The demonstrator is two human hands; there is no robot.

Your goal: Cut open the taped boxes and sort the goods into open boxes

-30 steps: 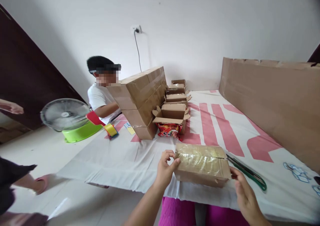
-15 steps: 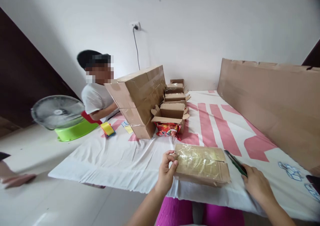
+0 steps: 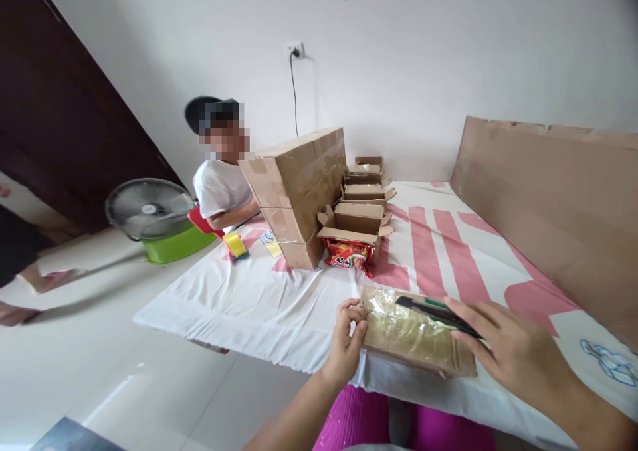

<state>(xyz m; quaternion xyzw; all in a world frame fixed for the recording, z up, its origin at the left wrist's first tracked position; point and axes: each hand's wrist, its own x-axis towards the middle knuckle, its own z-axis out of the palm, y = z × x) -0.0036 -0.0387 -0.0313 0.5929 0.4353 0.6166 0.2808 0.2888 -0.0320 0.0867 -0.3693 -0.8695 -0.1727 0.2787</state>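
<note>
The long green-and-black utility cutter (image 3: 432, 313) has just changed place; a second ago it lay on the pink-and-white printed cloth (image 3: 239, 308) with the right hand (image 3: 528, 351) off it, half a second ago that hand was at its handle, and now it is up over the oblong brown cardboard box (image 3: 406, 345), whose top is covered in shiny tape; the right fingers are closed round the handle, thumb on the near side, and the tip points left along the tape; whether it touches the tape, or any blade is out, I cannot tell; the box sits at the table's near edge, in front of the person's magenta-clad legs (image 3: 351, 418); the left hand (image 3: 347, 341) has stayed at its left end, fingers curled and thumb bent in, closed on the corner; to my eye that leaves one hand steadying and the other free to work the tool, with the left fingertips close to the tip's line; beyond lie a red noodle packet (image 3: 346, 255) and a row of open brown cartons (image 3: 356, 222), both well clear of the cutter
</note>
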